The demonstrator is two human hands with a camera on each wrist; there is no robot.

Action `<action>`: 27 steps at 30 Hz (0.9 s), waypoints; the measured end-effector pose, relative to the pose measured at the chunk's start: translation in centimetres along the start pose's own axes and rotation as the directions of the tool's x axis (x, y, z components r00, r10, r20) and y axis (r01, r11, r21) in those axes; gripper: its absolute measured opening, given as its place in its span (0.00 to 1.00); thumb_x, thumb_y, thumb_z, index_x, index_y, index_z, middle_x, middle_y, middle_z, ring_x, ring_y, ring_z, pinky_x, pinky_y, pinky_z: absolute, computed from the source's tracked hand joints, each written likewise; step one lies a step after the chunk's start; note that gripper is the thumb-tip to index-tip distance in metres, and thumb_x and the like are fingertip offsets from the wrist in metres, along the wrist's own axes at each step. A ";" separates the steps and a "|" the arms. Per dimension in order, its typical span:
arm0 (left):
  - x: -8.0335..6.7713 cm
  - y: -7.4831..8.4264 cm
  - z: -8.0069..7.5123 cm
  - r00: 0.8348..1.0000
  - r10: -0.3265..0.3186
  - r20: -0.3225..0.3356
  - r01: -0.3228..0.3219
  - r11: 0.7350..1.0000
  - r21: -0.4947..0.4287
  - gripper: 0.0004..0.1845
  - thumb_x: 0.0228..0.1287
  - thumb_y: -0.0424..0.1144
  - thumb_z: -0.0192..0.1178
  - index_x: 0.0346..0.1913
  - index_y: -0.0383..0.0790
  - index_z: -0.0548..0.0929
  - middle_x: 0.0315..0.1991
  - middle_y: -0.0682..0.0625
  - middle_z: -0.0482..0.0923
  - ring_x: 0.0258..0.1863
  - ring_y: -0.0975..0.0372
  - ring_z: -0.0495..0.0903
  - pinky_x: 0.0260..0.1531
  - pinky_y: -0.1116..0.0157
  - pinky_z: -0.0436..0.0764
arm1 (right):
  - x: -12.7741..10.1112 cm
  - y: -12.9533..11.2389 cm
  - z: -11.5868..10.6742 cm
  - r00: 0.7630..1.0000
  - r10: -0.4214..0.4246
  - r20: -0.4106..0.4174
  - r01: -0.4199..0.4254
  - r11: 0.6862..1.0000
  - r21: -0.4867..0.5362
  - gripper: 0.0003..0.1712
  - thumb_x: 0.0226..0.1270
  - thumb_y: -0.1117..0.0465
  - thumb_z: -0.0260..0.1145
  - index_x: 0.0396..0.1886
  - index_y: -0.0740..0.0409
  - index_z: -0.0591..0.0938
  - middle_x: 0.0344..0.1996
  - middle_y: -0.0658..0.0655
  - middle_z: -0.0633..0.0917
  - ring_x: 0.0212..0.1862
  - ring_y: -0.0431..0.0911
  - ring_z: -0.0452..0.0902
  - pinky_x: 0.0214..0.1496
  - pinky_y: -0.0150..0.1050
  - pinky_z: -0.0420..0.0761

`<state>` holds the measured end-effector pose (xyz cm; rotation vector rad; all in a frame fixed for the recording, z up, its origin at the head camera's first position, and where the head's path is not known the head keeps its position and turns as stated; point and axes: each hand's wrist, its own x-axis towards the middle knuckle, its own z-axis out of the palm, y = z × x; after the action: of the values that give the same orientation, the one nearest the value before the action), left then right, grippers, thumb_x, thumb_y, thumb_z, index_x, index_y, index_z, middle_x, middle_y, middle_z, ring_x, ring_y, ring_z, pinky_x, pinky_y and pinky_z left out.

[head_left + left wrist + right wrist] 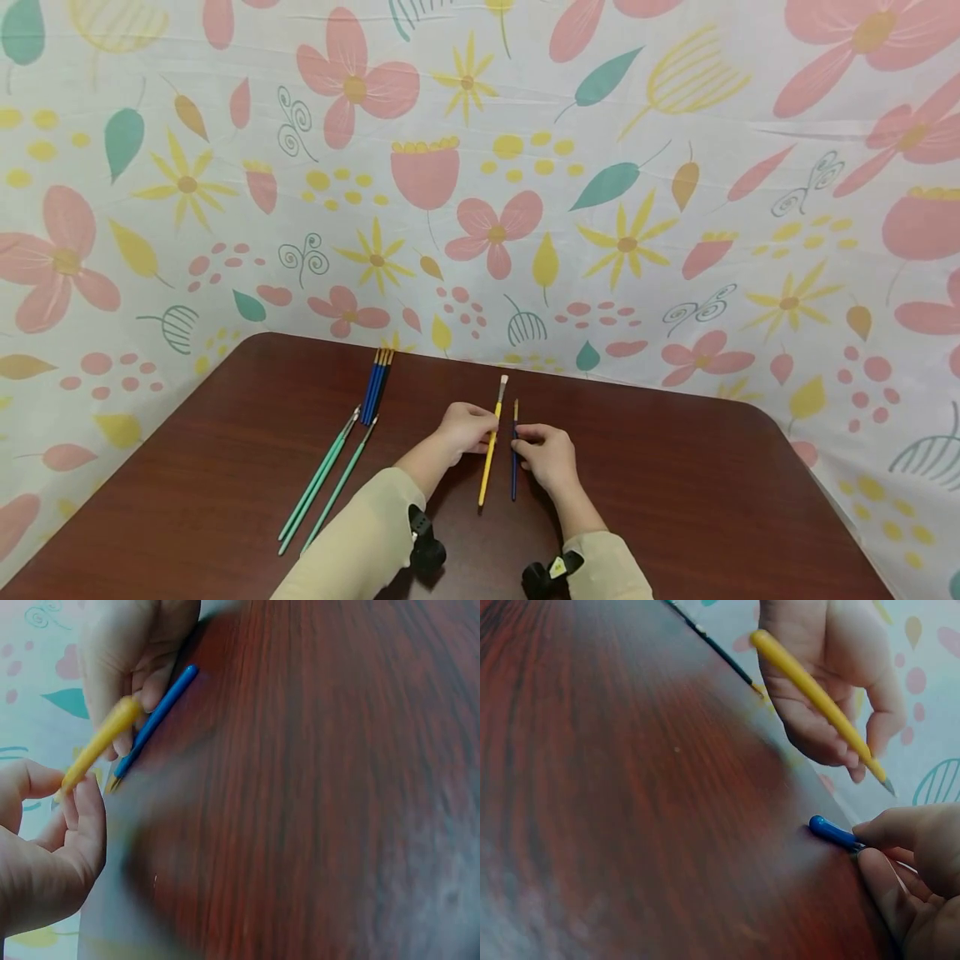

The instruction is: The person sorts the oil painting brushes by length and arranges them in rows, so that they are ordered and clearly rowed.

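My left hand (486, 433) pinches a yellow-handled paintbrush (491, 454) near its middle, bristles pointing away from me. The brush looks lifted slightly off the dark wooden table (675, 500). Just to its right, my right hand (522, 447) pinches a thin blue-handled brush (514, 467) that lies on the table. In the left wrist view the yellow brush (97, 746) crosses above the blue brush (154, 720), gripped by my left fingers (79, 817). The right wrist view shows the blue handle's end (831, 830) sticking out from my right fingers (889, 832), with the yellow brush (817, 694) beyond.
A bundle of several blue brushes (376, 386) lies at the table's far left. Two long green brushes (324, 479) lie to the left of my left arm. A floral cloth (480, 167) hangs behind and around the table.
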<state>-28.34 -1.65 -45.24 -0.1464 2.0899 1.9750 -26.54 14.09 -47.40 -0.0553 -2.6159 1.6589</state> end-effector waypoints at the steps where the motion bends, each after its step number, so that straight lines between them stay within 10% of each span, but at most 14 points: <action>1: 0.0 0.0 -0.1 1.000 0.003 0.006 -0.003 1.000 -0.002 0.15 0.52 0.33 0.56 0.44 0.29 0.78 0.36 0.43 0.76 0.29 0.57 0.80 0.27 0.63 0.81 | 0.0 0.0 0.0 1.000 -0.001 0.001 0.001 1.000 0.001 0.14 0.52 0.65 0.66 0.41 0.60 0.83 0.37 0.58 0.83 0.28 0.42 0.79 0.26 0.36 0.80; 27: -3.1 0.9 -5.9 0.992 0.080 0.093 -0.087 0.993 0.076 0.30 0.53 0.29 0.55 0.61 0.33 0.60 0.43 0.33 0.74 0.30 0.50 0.81 0.25 0.59 0.82 | -0.2 -0.3 -0.2 1.000 0.012 0.014 -0.012 1.000 0.021 0.15 0.52 0.66 0.66 0.42 0.60 0.82 0.37 0.58 0.83 0.31 0.42 0.79 0.27 0.36 0.81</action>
<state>-26.27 -7.81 -43.34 0.0450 2.1458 1.9029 -26.29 14.11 -47.07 -0.0590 -2.6127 1.6968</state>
